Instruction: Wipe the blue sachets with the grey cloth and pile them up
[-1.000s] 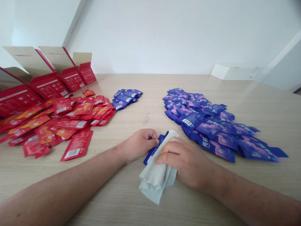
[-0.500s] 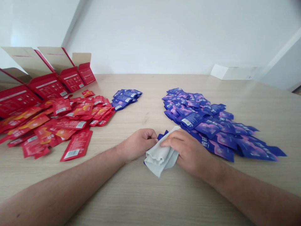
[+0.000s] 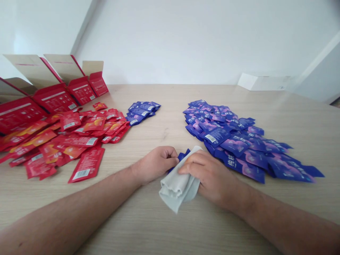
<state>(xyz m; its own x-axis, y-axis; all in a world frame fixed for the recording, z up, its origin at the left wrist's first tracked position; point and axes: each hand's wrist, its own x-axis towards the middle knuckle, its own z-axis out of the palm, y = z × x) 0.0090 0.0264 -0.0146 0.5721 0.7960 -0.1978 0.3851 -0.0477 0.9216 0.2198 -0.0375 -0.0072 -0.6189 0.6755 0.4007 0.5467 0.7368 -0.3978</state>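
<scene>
My right hand [image 3: 209, 173] is closed on a folded pale grey-green cloth [image 3: 176, 186] that lies over a blue sachet [image 3: 183, 154]. Only the far edge of that sachet shows, between the cloth and my left hand [image 3: 159, 163]. My left fingers are curled and pinch the sachet's left edge against the table. Right of my hands spreads a large pile of blue-purple sachets [image 3: 236, 140]. A smaller blue pile [image 3: 142, 112] lies further back, left of the middle.
Many red-orange sachets [image 3: 82, 131] are heaped on the left. Behind them several red cartons [image 3: 54, 95] stand in a row with raised flaps. At the back right a white box [image 3: 262, 82] rests against the wall. The table [image 3: 148, 226] is light wood.
My right hand has drawn the cloth slightly toward me and to the left, uncovering more of the sachet's far edge. My left hand stays nearly in place, still pinching.
</scene>
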